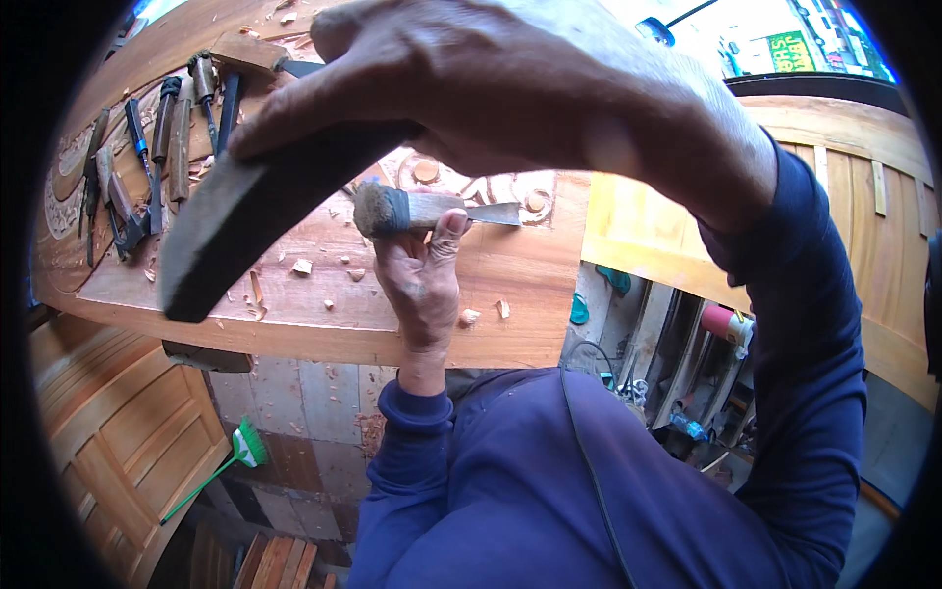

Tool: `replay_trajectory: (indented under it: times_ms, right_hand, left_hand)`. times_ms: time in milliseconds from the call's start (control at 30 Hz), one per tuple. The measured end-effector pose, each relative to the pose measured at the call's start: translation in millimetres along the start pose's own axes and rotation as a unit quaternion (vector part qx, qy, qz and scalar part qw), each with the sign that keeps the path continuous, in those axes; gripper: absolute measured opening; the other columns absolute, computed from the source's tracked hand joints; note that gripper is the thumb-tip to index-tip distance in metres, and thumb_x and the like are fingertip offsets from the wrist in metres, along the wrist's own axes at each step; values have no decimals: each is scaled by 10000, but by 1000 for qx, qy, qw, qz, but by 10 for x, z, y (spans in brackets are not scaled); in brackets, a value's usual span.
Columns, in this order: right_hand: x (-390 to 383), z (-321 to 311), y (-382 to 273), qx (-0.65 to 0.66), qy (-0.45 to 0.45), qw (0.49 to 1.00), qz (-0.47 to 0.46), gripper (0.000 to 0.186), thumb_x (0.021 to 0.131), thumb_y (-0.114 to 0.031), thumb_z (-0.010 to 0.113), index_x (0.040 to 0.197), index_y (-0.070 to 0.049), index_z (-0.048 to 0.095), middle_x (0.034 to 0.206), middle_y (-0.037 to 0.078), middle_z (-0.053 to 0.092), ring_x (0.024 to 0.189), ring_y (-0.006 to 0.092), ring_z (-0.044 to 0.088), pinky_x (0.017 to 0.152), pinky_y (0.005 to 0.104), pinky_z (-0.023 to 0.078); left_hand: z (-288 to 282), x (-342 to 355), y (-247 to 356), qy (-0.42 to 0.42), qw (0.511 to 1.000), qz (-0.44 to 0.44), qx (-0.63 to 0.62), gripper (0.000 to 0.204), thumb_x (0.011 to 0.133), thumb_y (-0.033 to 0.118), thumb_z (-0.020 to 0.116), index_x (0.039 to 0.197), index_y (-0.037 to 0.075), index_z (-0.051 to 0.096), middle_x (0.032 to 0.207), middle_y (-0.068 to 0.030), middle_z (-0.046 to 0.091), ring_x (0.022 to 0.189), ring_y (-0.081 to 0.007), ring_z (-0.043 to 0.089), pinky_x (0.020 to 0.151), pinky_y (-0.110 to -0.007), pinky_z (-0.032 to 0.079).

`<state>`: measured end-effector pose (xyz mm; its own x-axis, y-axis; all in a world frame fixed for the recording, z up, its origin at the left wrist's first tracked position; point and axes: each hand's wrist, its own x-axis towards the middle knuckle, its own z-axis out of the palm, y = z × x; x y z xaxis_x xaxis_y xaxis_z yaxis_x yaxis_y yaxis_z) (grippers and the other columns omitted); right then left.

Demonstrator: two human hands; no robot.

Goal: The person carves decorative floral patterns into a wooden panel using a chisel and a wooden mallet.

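My right hand (510,88) is raised high across the upper middle, closed on a thick dark wooden block (250,221) that slants down to the left. Below it, my left hand (417,285) grips a chisel (424,213) lying crosswise, with a frayed, bound wooden handle and a flat steel blade pointing right. Behind the chisel is a carved scroll relief (530,187) on a pale reddish wooden panel (505,270), with loose shavings about it. My right hand and the block hide part of the carving.
Several chisels and gouges (162,147) lie at the upper left. A wooden door (824,206) stands at right, above stored rails and a pink container (724,322). Another door (137,432), a green broom (245,442) and stacked wood (280,564) are at lower left.
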<state>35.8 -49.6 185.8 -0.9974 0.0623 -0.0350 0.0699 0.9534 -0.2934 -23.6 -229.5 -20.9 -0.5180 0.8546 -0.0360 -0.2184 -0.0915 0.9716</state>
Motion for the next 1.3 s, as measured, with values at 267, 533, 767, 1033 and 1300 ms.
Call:
replay_trajectory:
  times_ms: [267, 533, 767, 1033, 1300]
  right_hand:
    - [-75, 218, 79, 16, -6, 1000, -12, 323, 1114, -201, 466, 1426, -130, 515, 1024, 110, 599, 928, 231, 663, 839, 360, 610]
    - [-21, 158, -35, -136, -5, 988, -74, 386, 1071, -71, 465, 1411, -220, 568, 999, 76, 560, 858, 212, 615, 800, 397, 578]
    - [-156, 264, -101, -15, 60, 995, -77, 451, 1090, -62, 411, 1458, -294, 526, 969, 107, 564, 882, 244, 626, 688, 379, 599]
    - [-297, 305, -84, -54, 140, 978, -142, 238, 1088, -132, 459, 1259, -24, 584, 990, 91, 550, 871, 199, 559, 850, 366, 549]
    - [-208, 294, 42, -25, 145, 930, -338, 249, 1066, -230, 559, 1101, -46, 723, 1034, 80, 611, 868, 200, 616, 753, 364, 568]
  left_hand:
    - [77, -40, -36, 15, 998, -17, -67, 327, 986, 97, 735, 1239, -17, 561, 1101, -107, 678, 985, -165, 695, 875, -309, 633]
    - [153, -163, -115, 91, 994, 54, 22, 333, 916, 109, 832, 1148, -27, 637, 939, -41, 707, 773, -82, 557, 714, -238, 463]
    - [291, -313, -158, 136, 986, 83, -47, 358, 934, 99, 810, 1199, -44, 617, 1098, -98, 700, 955, -132, 633, 849, -265, 504]
    - [389, -456, -202, 143, 984, 105, -34, 368, 988, 71, 725, 1288, -34, 540, 1193, -115, 648, 1076, -185, 667, 923, -335, 626]
    - [576, -565, -264, 186, 975, 118, -29, 382, 983, 43, 719, 1302, -37, 525, 1198, -133, 636, 1074, -199, 676, 903, -337, 644]
